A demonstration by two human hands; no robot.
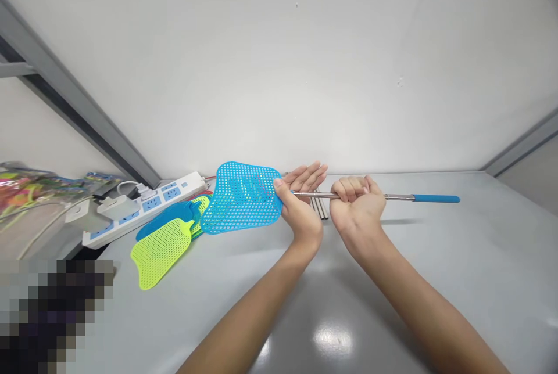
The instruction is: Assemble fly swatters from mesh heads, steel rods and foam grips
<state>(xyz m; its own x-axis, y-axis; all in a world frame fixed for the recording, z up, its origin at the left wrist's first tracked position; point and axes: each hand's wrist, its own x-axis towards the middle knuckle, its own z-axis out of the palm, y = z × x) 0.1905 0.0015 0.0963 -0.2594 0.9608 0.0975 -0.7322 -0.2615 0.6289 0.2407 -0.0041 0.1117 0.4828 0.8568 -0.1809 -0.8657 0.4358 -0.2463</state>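
Note:
A fly swatter with a blue perforated head (244,198), a thin metal rod and a blue grip (436,198) is held level above the table. My left hand (303,211) has the swatter by the neck, thumb pressed on the head's right edge. The other fingers of that hand stretch out behind the rod. My right hand (357,202) is closed around the middle of the rod, palm side towards me. Behind my left hand, several metal rods (320,207) lie on the table, partly hidden.
A yellow-green swatter head (163,252) and a blue swatter head (163,223) lie on the grey table (436,281) at left. Beside them is a white power strip (152,205) with plugs and cables. Colourful plastic packaging (30,191) is at far left. A white wall (305,72) stands behind.

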